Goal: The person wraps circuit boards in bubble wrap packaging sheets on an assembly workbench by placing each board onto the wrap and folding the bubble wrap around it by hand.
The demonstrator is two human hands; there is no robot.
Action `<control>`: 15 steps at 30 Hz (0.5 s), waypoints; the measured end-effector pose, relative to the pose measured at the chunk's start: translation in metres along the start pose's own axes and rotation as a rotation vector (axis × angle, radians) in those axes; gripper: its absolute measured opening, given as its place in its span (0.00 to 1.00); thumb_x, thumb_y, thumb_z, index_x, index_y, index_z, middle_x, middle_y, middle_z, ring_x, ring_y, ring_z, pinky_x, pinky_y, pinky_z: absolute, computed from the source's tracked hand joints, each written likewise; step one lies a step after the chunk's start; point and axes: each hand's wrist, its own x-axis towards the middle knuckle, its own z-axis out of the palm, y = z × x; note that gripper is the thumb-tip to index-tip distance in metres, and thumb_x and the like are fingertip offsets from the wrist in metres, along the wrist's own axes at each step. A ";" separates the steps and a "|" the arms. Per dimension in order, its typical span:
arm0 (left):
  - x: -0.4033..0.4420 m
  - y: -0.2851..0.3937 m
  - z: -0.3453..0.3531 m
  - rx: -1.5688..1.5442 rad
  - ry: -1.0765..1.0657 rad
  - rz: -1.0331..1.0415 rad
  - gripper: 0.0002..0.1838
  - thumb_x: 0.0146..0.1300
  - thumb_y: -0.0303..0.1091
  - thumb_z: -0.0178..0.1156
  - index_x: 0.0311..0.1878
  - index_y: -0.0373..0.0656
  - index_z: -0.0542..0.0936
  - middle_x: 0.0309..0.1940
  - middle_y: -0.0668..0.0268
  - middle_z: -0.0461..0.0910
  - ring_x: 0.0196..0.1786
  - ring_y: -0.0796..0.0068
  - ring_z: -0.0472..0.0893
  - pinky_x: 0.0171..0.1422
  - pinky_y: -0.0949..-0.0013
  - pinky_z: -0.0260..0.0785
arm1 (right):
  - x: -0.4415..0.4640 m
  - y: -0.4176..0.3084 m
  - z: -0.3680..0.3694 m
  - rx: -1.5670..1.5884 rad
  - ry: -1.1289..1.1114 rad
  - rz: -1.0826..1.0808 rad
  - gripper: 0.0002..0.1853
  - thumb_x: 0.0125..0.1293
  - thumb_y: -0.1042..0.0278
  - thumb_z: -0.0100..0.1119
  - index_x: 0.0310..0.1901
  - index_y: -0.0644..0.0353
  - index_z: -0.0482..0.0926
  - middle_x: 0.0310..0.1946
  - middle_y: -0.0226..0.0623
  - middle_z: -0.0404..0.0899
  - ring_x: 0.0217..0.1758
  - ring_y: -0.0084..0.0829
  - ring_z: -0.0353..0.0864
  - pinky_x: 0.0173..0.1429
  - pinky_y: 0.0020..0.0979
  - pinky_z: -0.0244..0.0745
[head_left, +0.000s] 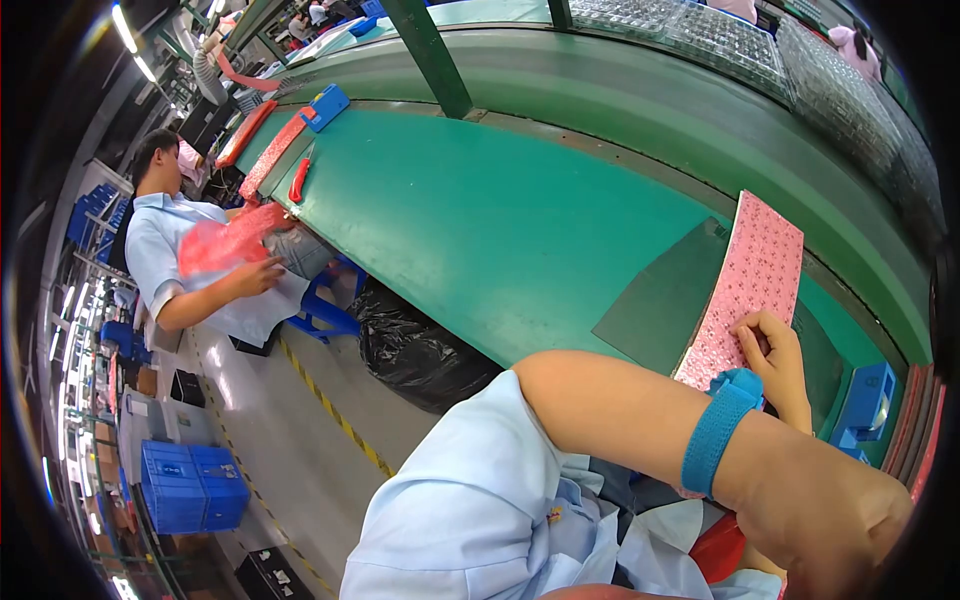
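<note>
A long pink sheet with a dotted pattern (pixel 745 275) lies over the right part of the green bench. My right hand (pixel 775 360) is on its lower part, fingers curled and thumb close to the forefinger; anything pinched between them is too small to see. My left arm, with a blue wristband, crosses in front of the right forearm. My left hand (pixel 865 520) is at the lower right, smeared, its fingers not clearly visible. Beneath the pink sheet is a dark translucent sheet (pixel 655 300).
A blue tape dispenser (pixel 868 405) stands right of my hands. Reddish strips (pixel 915 420) lie beyond it. The green bench (pixel 470 210) runs leftward to a red-handled tool (pixel 299 180). A co-worker (pixel 190 230) handles red film there. A black bag (pixel 410 350) lies below the bench edge.
</note>
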 end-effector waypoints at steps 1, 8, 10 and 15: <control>-0.002 0.002 0.000 0.003 -0.001 0.001 0.13 0.57 0.22 0.52 0.47 0.36 0.72 0.30 0.65 0.76 0.30 0.76 0.73 0.38 0.79 0.69 | 0.000 0.000 0.000 -0.002 0.001 -0.003 0.03 0.58 0.74 0.55 0.31 0.62 0.78 0.22 0.28 0.72 0.21 0.21 0.60 0.27 0.22 0.57; -0.011 0.020 0.003 -0.019 -0.006 -0.007 0.14 0.57 0.22 0.52 0.47 0.35 0.72 0.30 0.65 0.76 0.30 0.76 0.74 0.38 0.79 0.69 | -0.001 0.000 0.002 0.028 0.000 0.004 0.03 0.59 0.74 0.54 0.31 0.62 0.77 0.23 0.28 0.73 0.21 0.21 0.60 0.28 0.21 0.58; -0.013 0.024 0.001 -0.025 -0.014 -0.009 0.14 0.57 0.22 0.52 0.48 0.35 0.72 0.30 0.65 0.76 0.30 0.76 0.74 0.38 0.79 0.69 | -0.002 0.002 0.003 0.052 0.004 0.001 0.03 0.59 0.74 0.54 0.31 0.62 0.77 0.23 0.28 0.73 0.21 0.21 0.60 0.28 0.21 0.58; -0.011 0.033 0.000 -0.024 -0.039 -0.019 0.14 0.57 0.22 0.52 0.48 0.35 0.72 0.30 0.65 0.76 0.30 0.75 0.74 0.38 0.79 0.69 | -0.001 0.001 0.002 0.088 -0.001 0.016 0.03 0.59 0.74 0.54 0.31 0.62 0.77 0.24 0.28 0.73 0.22 0.21 0.60 0.28 0.21 0.58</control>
